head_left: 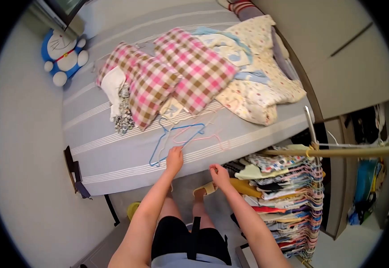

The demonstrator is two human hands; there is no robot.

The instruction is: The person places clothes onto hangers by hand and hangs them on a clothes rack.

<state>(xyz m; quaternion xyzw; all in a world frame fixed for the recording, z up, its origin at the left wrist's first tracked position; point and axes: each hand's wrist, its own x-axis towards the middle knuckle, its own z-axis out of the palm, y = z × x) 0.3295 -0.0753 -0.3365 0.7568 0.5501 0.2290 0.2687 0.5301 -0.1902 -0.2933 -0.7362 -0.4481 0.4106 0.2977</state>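
A blue clothes hanger (pixel 162 142) lies on the striped bed near its front edge. My left hand (pixel 174 160) is closed at the hanger's long bar, its fingertips pressed together there; the fingers' undersides are hidden. Beside and under it lie pale pink and white hangers (pixel 199 138), overlapping one another. My right hand (pixel 220 175) is in the air off the bed's front edge, to the right of the left hand. Its fingers are curled in, and nothing shows in them.
Two checked pillows (pixel 203 67), a white garment (pixel 113 87) and a patterned blanket (pixel 259 96) lie across the bed (pixel 114 167). A blue plush toy (pixel 65 56) sits at the back left. On the right, a rack (pixel 355 152) holds many hung clothes (pixel 279 196).
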